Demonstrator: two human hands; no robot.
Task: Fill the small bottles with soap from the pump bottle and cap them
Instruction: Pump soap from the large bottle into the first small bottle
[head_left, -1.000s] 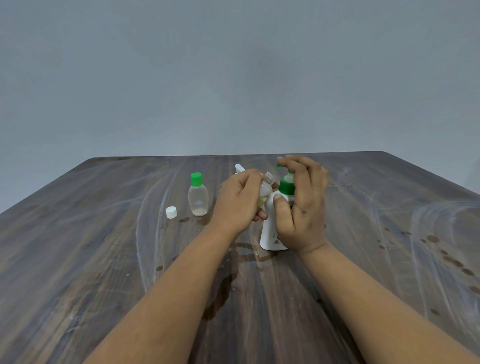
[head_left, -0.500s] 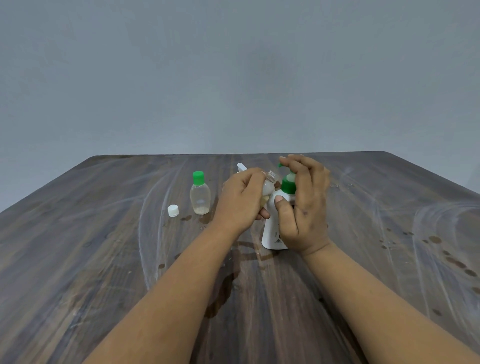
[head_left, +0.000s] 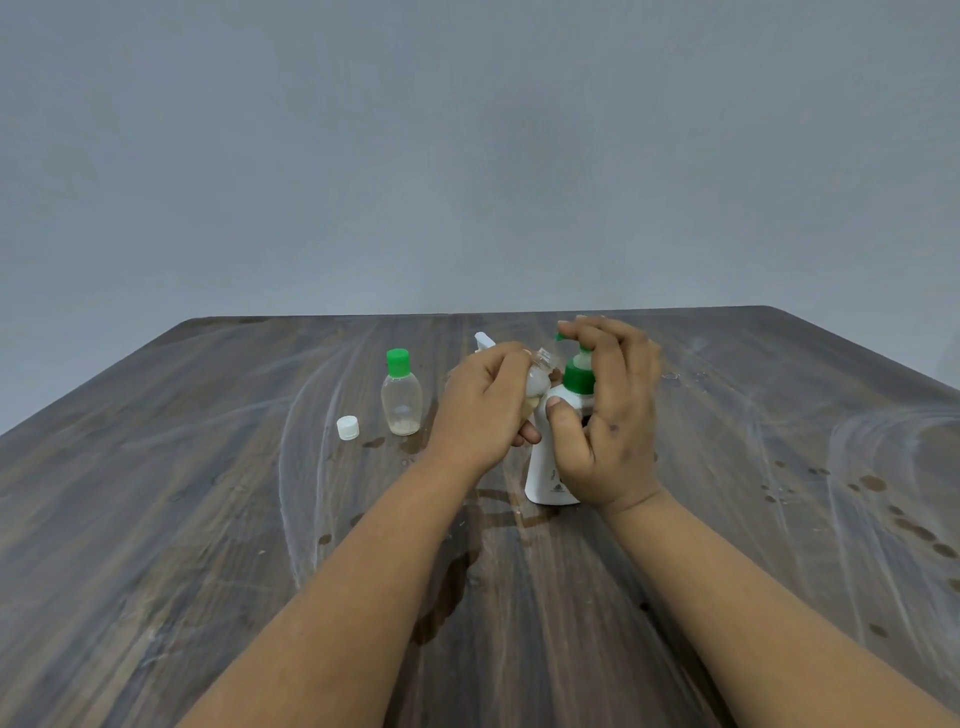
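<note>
Head view, the only one I have: my left hand (head_left: 483, 405) grips a small clear bottle (head_left: 537, 382), fingers curled round its body, its uncapped neck tilted toward the nozzle of the pump bottle (head_left: 550, 467). A little pale liquid sits in the part of the small bottle I can see below my fingers. My right hand (head_left: 608, 410) is wrapped on the pump bottle just beside the left, thumb pressed on the white shoulder and fingers curled over the green pump head (head_left: 577, 376); the bottle stands upright on the wooden table (head_left: 208, 519). Left of my left hand stands a second small bottle (head_left: 400, 400), upright, wearing a green cap and holding a shallow layer of liquid. Further left of that lies a loose white cap (head_left: 347, 428). Just beyond my left knuckles a white object (head_left: 484, 341) pokes up; I cannot tell what it is. Dark wet spots (head_left: 904, 525) mark the wood to the right of my right hand.
</note>
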